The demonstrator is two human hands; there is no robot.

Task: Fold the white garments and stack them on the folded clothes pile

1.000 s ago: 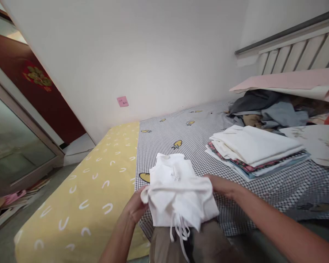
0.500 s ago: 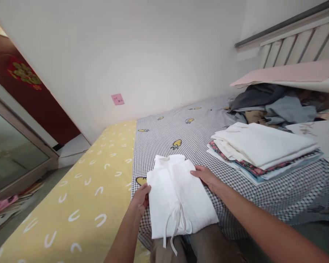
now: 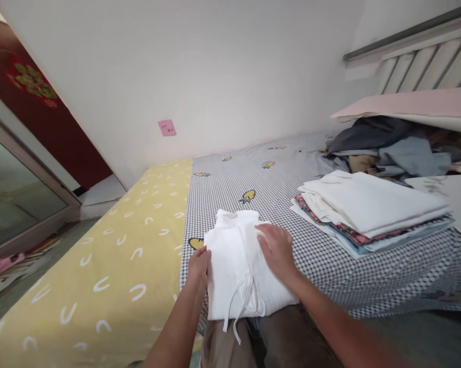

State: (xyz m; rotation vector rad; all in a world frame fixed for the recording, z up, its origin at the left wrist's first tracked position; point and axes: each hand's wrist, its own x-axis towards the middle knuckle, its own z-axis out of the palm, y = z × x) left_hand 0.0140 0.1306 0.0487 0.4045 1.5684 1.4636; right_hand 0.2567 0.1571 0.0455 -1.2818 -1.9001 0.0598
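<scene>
A folded white shirt (image 3: 232,260) with a collar and thin tie strings lies at the bed's front edge, above my knees. My left hand (image 3: 199,263) has its fingers closed on the shirt's left edge, the thumb on top and the other fingers partly hidden. Across the right half of the shirt, my right hand (image 3: 277,249) rests palm down with its fingers stretched out. The loose strings (image 3: 245,296) hang over the front hem.
To the right sits a stack of folded clothes (image 3: 372,204), white on top with floral and blue layers beneath. Behind it, rumpled dark and grey garments (image 3: 383,140) lie under a pink sheet (image 3: 410,102). A yellow cloth (image 3: 138,245) covers the bed's left side.
My right hand has moved from the shirt's right edge onto its top, with the fingers now flat. My left hand keeps its place at the left edge.
</scene>
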